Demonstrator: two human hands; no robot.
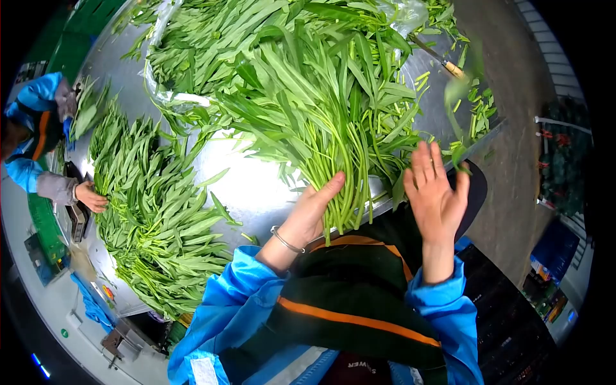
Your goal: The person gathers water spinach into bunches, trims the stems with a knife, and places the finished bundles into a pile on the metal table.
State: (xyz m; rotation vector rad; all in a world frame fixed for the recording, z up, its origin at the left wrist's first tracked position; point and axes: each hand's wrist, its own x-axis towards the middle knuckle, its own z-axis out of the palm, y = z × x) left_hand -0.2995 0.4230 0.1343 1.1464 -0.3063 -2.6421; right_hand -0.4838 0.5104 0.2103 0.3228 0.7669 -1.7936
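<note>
My left hand, with a bracelet on its wrist, is closed around the lower stems of a bunch of water spinach. The cut stem ends point toward my body, and the leaves fan out over the metal table. To the right of the bunch, my right hand is raised with its palm up and its fingers apart. Just above its fingers a loose green stem with leaves is blurred, seemingly in the air. A knife with a wooden handle lies farther back, its blade partly under greens.
Behind the bunch lies a big heap of water spinach on clear plastic. Another long pile covers the table's left side, where a co-worker's hand touches it. Cut stem pieces are scattered near the right edge.
</note>
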